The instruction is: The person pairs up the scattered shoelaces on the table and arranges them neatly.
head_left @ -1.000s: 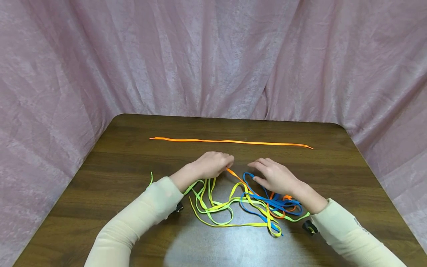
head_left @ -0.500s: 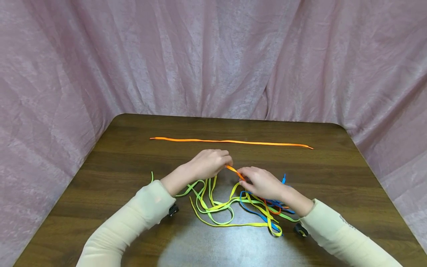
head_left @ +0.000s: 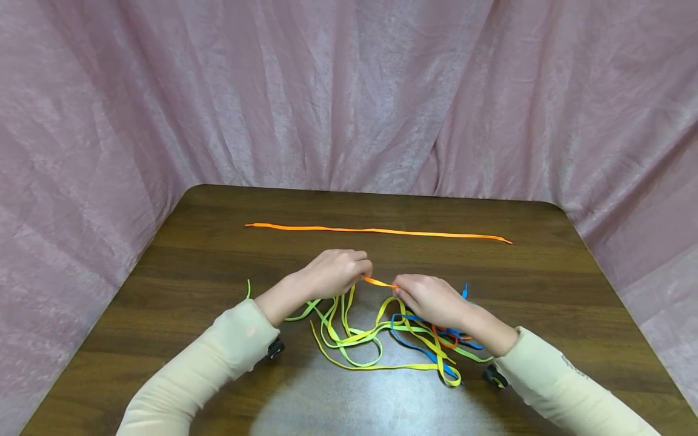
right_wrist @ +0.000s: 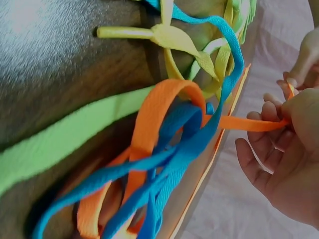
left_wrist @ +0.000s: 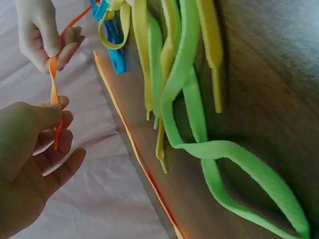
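Between the two hands a short stretch of orange shoelace (head_left: 380, 283) runs nearly taut. My left hand (head_left: 337, 272) pinches it close to its tip, which pokes out below the thumb in the left wrist view. A little way along, my right hand (head_left: 431, 298) pinches the same lace between thumb and fingers. From there the lace drops into a tangle, where orange loops (right_wrist: 144, 124) wind among a blue shoelace (right_wrist: 184, 154). Yellow shoelaces (head_left: 382, 367) and light green shoelaces (head_left: 360, 339) lie loosely crossed on the table beneath both hands.
A second orange shoelace (head_left: 376, 231) lies stretched almost straight across the far part of the brown wooden table (head_left: 218, 212). Pink curtains (head_left: 349, 97) hang behind the table and at its sides.
The right hand has moved left from above the blue lace and taken hold of the orange lace beside the left hand. The left hand has shifted slightly left, still pinching the lace.
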The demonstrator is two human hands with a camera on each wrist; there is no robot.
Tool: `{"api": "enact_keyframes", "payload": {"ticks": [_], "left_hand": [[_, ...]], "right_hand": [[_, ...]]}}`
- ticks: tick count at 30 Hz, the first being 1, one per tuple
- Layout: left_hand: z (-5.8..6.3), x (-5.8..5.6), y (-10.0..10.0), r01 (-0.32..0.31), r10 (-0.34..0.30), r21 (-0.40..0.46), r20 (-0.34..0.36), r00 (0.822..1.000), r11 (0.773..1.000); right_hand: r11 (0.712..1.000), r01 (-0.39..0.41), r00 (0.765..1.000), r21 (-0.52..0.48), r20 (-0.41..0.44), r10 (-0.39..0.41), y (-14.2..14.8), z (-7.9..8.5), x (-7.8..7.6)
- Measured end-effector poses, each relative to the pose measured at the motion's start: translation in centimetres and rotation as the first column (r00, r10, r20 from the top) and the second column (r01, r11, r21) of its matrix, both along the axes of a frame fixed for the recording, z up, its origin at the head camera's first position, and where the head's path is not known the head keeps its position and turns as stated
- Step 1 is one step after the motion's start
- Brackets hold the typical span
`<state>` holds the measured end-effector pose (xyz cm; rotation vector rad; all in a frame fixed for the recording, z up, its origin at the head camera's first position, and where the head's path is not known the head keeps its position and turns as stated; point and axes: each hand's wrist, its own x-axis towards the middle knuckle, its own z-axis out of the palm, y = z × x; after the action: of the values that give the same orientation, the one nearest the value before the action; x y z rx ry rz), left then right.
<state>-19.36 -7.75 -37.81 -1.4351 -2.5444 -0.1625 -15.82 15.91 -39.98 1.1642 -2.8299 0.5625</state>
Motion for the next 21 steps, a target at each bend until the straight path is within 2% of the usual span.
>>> {"api": "enact_keyframes", "payload": {"ticks": [10,18,21], "left_hand": [[-0.7,0.1,-2.5,-0.021,0.019,0.059,0.030,0.999,0.998],[-1.4,0.1,-5.1,-0.088,0.083,0.065,0.077,0.994,0.994],[-1.4,0.1,-6.0,-0.112,0.107,0.068,0.080,0.991,0.991]], "right_hand": [[1.000,-0.007,1.000,0.026,0.027,0.006,1.5,0.6,0.4],[1.000,-0.007,0.996,0.010,0.085,0.006,3.1,0.3,0.3],[1.000,0.003,0.997,0.006,0.080,-0.003,3.6,0.3,0.2]]}}
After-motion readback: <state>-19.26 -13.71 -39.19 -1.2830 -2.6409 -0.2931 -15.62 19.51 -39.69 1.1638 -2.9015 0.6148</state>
